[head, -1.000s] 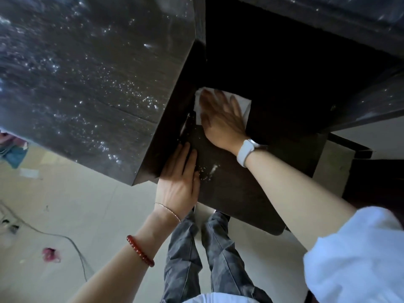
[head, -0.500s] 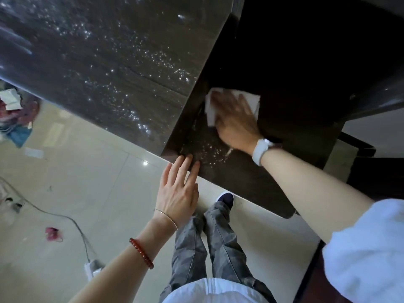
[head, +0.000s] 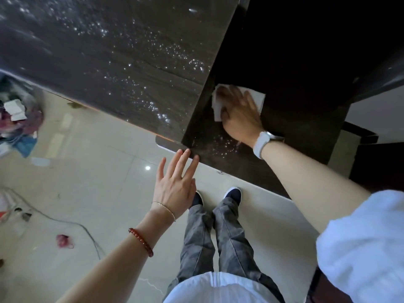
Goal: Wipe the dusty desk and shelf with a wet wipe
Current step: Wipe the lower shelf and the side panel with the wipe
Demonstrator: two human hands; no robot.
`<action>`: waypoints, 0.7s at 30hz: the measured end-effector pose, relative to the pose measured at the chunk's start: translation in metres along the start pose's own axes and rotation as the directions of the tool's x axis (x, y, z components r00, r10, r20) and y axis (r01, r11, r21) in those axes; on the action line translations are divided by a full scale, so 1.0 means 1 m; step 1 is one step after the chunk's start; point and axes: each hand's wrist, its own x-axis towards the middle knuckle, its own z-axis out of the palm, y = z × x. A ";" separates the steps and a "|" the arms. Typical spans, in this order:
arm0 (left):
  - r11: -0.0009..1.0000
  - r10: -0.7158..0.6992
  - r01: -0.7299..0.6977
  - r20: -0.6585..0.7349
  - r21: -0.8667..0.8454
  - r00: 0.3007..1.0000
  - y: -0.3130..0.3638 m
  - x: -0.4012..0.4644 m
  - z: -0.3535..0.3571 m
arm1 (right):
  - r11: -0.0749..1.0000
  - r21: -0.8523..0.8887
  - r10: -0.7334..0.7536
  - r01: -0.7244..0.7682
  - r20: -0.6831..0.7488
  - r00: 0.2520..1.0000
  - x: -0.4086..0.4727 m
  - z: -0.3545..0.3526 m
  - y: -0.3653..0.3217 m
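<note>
A white wet wipe (head: 258, 96) lies flat on the dark lower shelf (head: 290, 127), close to the upright side panel. My right hand (head: 239, 115) presses it down with flat, spread fingers; most of the wipe is hidden under the hand. Shiny specks of dust or moisture (head: 225, 144) sit on the shelf just in front of my wrist. My left hand (head: 175, 182) is open with straight fingers, its fingertips touching the shelf's front corner. The dark desk top (head: 113, 62) fills the upper left, speckled with glinting spots.
Pale floor tiles (head: 98, 176) lie below. A pile of cloth and paper (head: 19, 119) sits at the far left, with a cable (head: 87, 230) and a small pink scrap (head: 64, 241) on the floor. My legs and shoes (head: 216, 215) stand before the shelf.
My left hand has slid back from lying on the shelf to touching only its front corner. My right hand keeps pressing the wipe near the side panel. The view has pulled back.
</note>
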 end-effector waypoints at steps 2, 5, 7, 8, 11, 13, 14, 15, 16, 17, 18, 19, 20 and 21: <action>1.000 0.014 -0.014 0.008 0.008 1.000 -0.003 -0.002 0.001 | 0.998 0.025 0.064 -0.062 -0.062 0.996 -0.004 0.010 -0.014; 1.000 0.020 -0.020 0.015 0.017 1.000 -0.008 -0.003 0.001 | 0.993 0.033 -0.108 0.109 -0.044 0.993 -0.042 0.031 -0.025; 1.000 0.013 -0.013 0.011 0.013 1.000 -0.009 -0.003 0.000 | 0.960 0.062 -0.277 0.274 0.039 0.960 -0.066 0.034 -0.027; 1.000 0.008 -0.008 0.011 0.009 1.000 -0.011 -0.004 0.000 | 0.942 0.057 -0.333 0.330 0.058 0.941 -0.069 0.033 -0.025; 1.000 -0.006 0.006 0.004 0.008 1.000 -0.013 -0.003 -0.002 | 0.957 -0.043 -0.285 0.288 0.077 0.956 -0.053 0.017 -0.018; 1.000 0.001 -0.001 -0.007 0.010 1.000 -0.014 -0.001 -0.002 | 0.997 -0.027 -0.076 0.077 0.038 0.996 -0.030 0.009 -0.011; 1.000 0.006 -0.006 -0.009 0.012 1.000 -0.014 -0.001 -0.002 | 1.000 0.002 0.006 -0.006 0.017 1.000 -0.020 0.005 -0.010; 1.000 0.011 -0.011 -0.008 0.013 1.000 -0.014 -0.002 -0.002 | 0.999 0.014 0.051 -0.051 -0.009 0.999 -0.013 0.004 -0.012; 1.000 0.011 -0.011 -0.003 0.009 1.000 -0.014 -0.002 -0.002 | 0.997 0.019 0.071 -0.070 -0.033 0.997 -0.008 0.006 -0.016; 1.000 0.006 -0.006 0.002 0.001 1.000 -0.014 -0.002 -0.002 | 0.996 0.038 0.084 -0.082 -0.055 0.995 -0.006 0.008 -0.020; 1.000 -0.001 0.001 0.008 -0.008 1.000 -0.014 -0.002 -0.001 | 0.993 0.082 0.094 -0.087 -0.086 0.992 -0.005 0.010 -0.022; 1.000 -0.007 0.007 0.013 -0.018 1.000 -0.015 -0.003 -0.001 | 0.988 0.129 0.098 -0.082 -0.126 0.987 -0.006 0.011 -0.023; 1.000 -0.013 0.013 0.017 -0.026 1.000 -0.015 -0.003 0.000 | 0.985 0.158 0.091 -0.065 -0.163 0.982 -0.007 0.010 -0.022; 0.999 -0.017 0.017 0.017 -0.033 1.000 -0.015 -0.002 0.000 | 0.988 0.149 0.060 -0.032 -0.185 0.981 -0.008 0.009 -0.019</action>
